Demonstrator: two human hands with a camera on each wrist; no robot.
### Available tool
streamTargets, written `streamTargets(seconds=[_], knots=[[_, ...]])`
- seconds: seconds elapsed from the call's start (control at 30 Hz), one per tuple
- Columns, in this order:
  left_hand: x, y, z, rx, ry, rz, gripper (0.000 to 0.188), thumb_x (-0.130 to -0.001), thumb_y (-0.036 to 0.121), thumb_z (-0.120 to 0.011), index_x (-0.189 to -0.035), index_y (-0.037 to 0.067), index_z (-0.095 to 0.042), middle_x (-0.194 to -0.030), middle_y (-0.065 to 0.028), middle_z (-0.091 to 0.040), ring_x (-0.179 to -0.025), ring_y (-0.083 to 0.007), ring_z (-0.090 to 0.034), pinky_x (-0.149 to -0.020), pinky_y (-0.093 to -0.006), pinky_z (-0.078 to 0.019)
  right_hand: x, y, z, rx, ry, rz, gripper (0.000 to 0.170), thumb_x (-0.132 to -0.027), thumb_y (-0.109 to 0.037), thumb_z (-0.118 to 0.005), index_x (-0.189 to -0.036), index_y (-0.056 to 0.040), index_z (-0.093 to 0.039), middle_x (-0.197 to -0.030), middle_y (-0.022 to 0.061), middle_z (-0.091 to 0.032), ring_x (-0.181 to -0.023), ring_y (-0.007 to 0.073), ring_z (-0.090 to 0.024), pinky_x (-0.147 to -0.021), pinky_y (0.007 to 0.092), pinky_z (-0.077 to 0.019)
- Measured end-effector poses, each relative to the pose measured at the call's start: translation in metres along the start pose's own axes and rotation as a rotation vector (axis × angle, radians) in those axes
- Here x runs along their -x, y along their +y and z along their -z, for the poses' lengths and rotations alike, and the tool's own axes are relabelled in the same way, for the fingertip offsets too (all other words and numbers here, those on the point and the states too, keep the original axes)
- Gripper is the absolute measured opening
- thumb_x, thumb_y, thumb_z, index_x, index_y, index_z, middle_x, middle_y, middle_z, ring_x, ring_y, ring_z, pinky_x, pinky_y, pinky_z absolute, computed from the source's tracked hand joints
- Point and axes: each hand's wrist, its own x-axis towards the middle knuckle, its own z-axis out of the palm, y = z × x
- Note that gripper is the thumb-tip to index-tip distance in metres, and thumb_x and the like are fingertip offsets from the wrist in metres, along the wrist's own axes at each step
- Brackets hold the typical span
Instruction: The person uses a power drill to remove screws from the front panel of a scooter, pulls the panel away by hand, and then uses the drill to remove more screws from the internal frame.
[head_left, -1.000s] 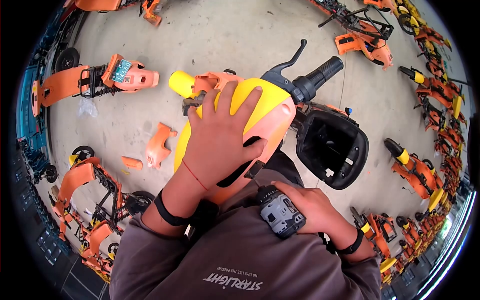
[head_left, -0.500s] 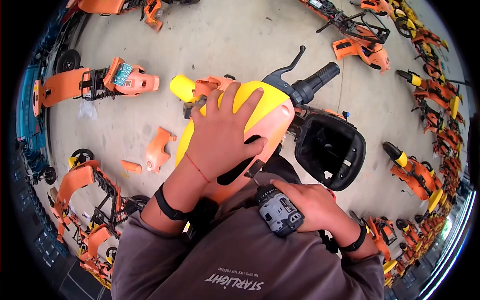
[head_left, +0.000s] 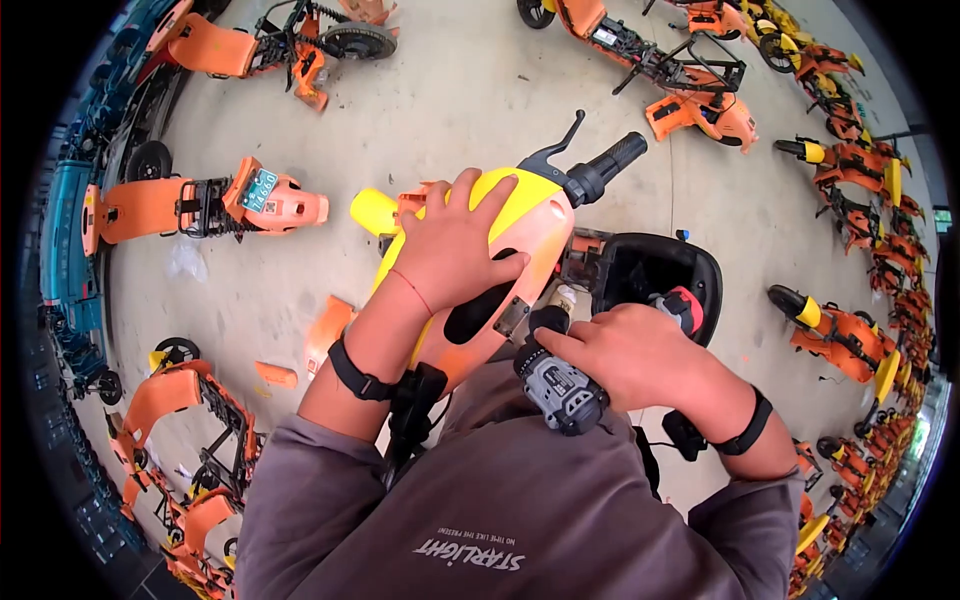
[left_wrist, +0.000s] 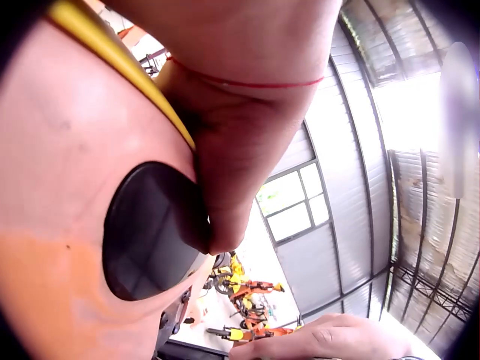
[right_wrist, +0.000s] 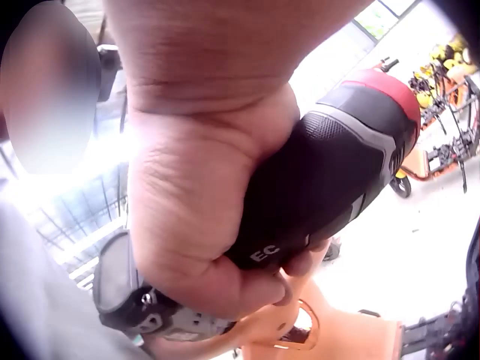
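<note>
A scooter's yellow and orange handlebar cover [head_left: 535,220] stands in front of me in the head view. My left hand [head_left: 445,255] rests on it with the fingers spread over the yellow part. Its thumb lies by the dark oval display [left_wrist: 154,232], as the left wrist view shows. My right hand [head_left: 640,355] grips a grey and black cordless drill [head_left: 562,392] by the handle, fingers curled around it. The drill's body lies close to my shirt, its chuck near the cover's lower edge. Its red-trimmed base [right_wrist: 386,94] shows in the right wrist view.
A black grip with a brake lever [head_left: 565,140] sticks out at the cover's far right. Beside it is an open black basket [head_left: 710,265]. Partly stripped orange scooters [head_left: 145,210] stand around on the concrete floor, with loose orange panels [head_left: 328,325] at the left.
The drill has drawn back from the cover's lower edge and turned, so its red base now shows. My left hand stays on the cover. The head view has shifted.
</note>
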Motion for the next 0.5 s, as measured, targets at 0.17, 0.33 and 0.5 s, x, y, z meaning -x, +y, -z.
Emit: streamTargets(seconds=[0.17,0.33,0.5], knots=[[-0.003,-0.004,0.001,0.043,-0.029,-0.003,0.088,-0.075,0.056,-0.069,-0.150,0.024,-0.037,-0.151,-0.0160,-0.033,-0.134,-0.0399,-0.036,-0.099,-0.0631,-0.0373,0.007,0.001,-0.008,0.194,0.119,0.068,0.061,-0.065,-0.011,-0.070,-0.124,-0.0096,-0.055,-0.086,0.0067,-0.066,-0.080,0.0255,-0.068,-0.073,0.0362,-0.0510],[-0.006,-0.010,0.002,0.082,-0.113,-0.003,0.089,-0.076,0.059,-0.068,-0.151,0.024,-0.035,-0.153,-0.0158,-0.031,-0.138,-0.0394,-0.033,-0.103,-0.0625,-0.0340,0.026,-0.021,0.012,0.316,0.071,0.055,0.055,-0.068,-0.014,-0.071,-0.122,-0.0127,-0.056,-0.088,0.0029,-0.066,-0.086,0.0209,-0.066,-0.079,0.0330,-0.0465],[-0.008,-0.008,0.006,0.108,-0.152,0.003,0.092,-0.075,0.061,-0.068,-0.152,0.025,-0.033,-0.155,-0.0142,-0.029,-0.140,-0.0381,-0.031,-0.104,-0.0643,-0.0328,0.070,-0.030,0.003,-0.134,0.279,-0.074,0.072,-0.061,-0.010,-0.074,-0.130,-0.0113,-0.053,-0.096,0.0078,-0.068,-0.093,0.0308,-0.066,-0.075,0.0395,-0.0486]])
